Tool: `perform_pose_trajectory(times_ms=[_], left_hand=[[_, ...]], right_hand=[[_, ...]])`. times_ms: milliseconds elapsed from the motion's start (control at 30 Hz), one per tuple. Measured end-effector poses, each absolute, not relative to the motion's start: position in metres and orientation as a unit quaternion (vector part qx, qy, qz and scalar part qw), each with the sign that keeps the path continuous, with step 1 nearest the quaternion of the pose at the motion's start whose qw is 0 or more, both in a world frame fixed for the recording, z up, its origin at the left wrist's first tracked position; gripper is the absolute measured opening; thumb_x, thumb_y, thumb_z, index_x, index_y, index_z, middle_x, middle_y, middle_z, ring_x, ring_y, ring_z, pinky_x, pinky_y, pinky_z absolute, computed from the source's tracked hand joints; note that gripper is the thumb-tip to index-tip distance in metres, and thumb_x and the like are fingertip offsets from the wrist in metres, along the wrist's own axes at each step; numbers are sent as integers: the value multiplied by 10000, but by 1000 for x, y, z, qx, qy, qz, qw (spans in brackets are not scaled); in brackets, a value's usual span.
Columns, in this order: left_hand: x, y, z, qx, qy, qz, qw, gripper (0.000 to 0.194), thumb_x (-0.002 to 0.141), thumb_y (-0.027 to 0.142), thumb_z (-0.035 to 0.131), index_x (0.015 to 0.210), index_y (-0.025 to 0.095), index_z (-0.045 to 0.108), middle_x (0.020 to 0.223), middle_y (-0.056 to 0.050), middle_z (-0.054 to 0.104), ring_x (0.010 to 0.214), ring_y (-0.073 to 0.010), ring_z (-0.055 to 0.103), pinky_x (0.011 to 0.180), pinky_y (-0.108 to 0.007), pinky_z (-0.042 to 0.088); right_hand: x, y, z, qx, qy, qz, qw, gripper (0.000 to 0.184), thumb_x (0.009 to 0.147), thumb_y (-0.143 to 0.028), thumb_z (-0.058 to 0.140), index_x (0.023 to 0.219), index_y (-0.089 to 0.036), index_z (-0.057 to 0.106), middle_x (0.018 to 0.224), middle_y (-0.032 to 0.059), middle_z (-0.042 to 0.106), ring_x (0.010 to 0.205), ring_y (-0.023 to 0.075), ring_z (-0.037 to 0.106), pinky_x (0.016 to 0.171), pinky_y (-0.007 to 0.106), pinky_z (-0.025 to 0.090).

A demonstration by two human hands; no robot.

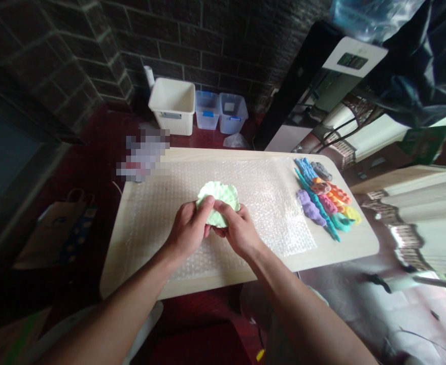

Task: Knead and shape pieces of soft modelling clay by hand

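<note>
The step in hand looked to be pressing a piece of pale green modelling clay (223, 189) into a flattish, uneven-edged round; it was held up near the middle of the table (355, 244), over the bubble wrap (268, 197). The left hand (186, 228) and right hand (242, 230) both grasped it from its near side, thumbs on its upper face with their tips close together, fingers curled beneath. As far as one could judge, the next move called for steady, even thumb pressure and a slight turn of the piece, so the soft middle would not thin or tear. By count, there were two hands, one green piece between them and one visible sheet of wrap. At the table's right end lay a cluster of clay (310, 207) in roughly ten colour patches, among them one purple, one grey, one yellow and one long teal strip; they lay too close for an exact tally. Beyond the far edge stood three containers: one cream bin (175, 124) and two clear plastic boxes (232, 124).
</note>
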State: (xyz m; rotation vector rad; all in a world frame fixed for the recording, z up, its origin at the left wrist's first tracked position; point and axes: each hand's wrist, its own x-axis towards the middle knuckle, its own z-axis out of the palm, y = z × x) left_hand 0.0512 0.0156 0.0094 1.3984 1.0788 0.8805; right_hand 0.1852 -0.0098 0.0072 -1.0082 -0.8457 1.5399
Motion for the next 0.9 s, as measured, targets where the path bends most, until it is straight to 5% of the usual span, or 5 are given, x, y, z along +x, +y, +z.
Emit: perform_pose_trajectory(times_ms=[267,500,733,900], left_hand=[[53,15,9,530,418,380,633,702,1050,634,421,509,202,533,454,-12,548,483,-165,651,563,-265,525],[50,16,13,589,457,384,545,766,1055,678,362,472,207,519,409,-21,529,422,-139,584,503,-250,465],[50,19,-3,500,412,380,660,763,1033,726,335,596,173,628,469,-35,581,434,-143,565,427,-243,378],[51,18,4,560,448,398,573,677,1040,692,410,622,190,587,459,5,550,404,-122,541,420,-234,385]], right_hand=[[189,-10,11,-415,-358,661,513,424,998,-468,629,757,-137,738,589,48,685,479,122,562,419,236,336],[189,-10,10,-416,-335,658,530,302,978,-400,666,784,-176,723,608,20,698,474,125,536,420,245,351],[191,-10,12,-424,-359,653,515,295,978,-397,658,825,-160,746,646,51,722,530,148,610,436,247,368],[192,-12,10,-459,-405,612,501,459,1003,-543,630,764,-162,722,625,54,713,480,128,558,419,247,369]])
